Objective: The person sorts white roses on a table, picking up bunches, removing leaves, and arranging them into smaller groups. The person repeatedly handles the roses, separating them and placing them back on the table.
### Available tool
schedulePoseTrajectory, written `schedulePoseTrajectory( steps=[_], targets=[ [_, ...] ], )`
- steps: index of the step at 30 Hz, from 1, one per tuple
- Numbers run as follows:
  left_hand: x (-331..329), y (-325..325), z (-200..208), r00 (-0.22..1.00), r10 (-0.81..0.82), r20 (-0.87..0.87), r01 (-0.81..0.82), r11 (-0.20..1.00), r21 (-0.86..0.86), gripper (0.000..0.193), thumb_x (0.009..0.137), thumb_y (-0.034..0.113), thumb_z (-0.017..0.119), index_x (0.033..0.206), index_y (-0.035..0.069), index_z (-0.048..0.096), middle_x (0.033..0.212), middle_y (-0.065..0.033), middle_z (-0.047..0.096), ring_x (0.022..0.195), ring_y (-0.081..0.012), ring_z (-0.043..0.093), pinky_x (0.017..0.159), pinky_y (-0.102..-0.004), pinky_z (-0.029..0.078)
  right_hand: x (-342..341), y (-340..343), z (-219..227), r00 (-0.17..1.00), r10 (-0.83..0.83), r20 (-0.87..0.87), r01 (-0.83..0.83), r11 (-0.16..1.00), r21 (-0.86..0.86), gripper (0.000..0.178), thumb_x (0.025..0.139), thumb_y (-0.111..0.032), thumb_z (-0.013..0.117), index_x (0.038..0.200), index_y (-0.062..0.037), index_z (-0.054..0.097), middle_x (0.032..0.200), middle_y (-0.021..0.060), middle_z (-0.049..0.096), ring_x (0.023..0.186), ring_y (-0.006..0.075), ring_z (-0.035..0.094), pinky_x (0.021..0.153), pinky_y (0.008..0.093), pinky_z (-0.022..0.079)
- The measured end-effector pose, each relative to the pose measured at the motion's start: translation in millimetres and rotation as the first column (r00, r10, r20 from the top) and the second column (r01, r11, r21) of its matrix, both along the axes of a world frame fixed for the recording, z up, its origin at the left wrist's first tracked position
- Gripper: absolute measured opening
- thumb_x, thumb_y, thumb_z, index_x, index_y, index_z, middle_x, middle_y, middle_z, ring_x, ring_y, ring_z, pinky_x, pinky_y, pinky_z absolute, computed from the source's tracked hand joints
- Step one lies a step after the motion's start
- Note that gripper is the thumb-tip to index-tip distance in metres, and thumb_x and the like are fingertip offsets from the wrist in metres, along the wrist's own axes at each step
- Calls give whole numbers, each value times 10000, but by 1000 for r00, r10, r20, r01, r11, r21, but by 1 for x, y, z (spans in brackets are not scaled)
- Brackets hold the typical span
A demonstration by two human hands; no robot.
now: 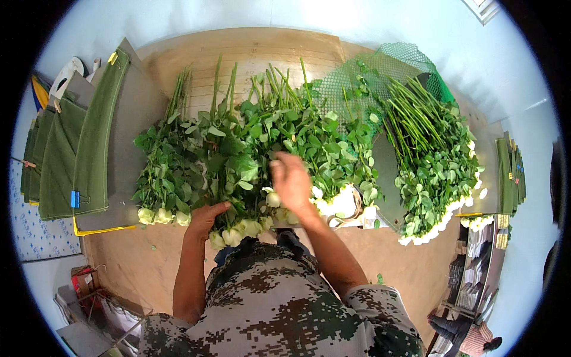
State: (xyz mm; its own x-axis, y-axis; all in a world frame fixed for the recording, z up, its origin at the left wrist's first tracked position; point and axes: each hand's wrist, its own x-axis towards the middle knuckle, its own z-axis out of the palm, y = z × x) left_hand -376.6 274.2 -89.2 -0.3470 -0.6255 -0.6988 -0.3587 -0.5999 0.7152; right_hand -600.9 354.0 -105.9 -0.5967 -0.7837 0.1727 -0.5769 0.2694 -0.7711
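Observation:
At the table's near edge my left hand (206, 218) is at a small bunch of white roses (241, 231). Its thumb lies on the leaves just behind the blooms; the other fingers are hidden under the bunch. My right hand (291, 183) is over the leafy stems to the right, smeared by motion, so its grip does not show. A single white rose (273, 199) shows just beside its wrist. More rose stems (309, 137) lie around both hands, blooms toward me and cut ends pointing away.
Another pile of roses (425, 160) lies at the right beside green plastic netting (380, 77). To the left lies a smaller group of roses (163, 172). Upright boards with green cloth (92, 137) flank the table. Shelving (476, 256) and another person (470, 336) are at lower right.

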Motion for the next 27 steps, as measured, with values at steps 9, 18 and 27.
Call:
schedulePoseTrajectory(
  steps=[9,18,27],
  targets=[
    [9,-6,-18,987,105,-118,-99,993,57,507,741,223,745,1146,-24,566,1084,-99,608,948,-202,587,818,-344,477,-108,29,-72,983,20,185,-73,956,285,326,786,-251,642,1004,-10,651,901,197,669,855,365,635,785,400,499],
    [8,-1,-23,962,117,-248,-88,988,125,447,752,202,735,1099,-38,586,1006,-107,633,882,-193,615,780,-339,504,-110,36,-40,917,-155,368,17,936,351,475,773,-221,651,1143,67,574,957,209,649,905,277,620,809,353,476],
    [-5,0,-32,998,15,55,-15,1000,-14,623,685,407,780,1052,-64,601,984,-115,627,882,-183,587,742,-370,470,-20,36,9,672,-36,740,233,958,-165,229,839,-141,611,993,23,570,753,48,584,653,114,520,590,240,425]
  ],
)
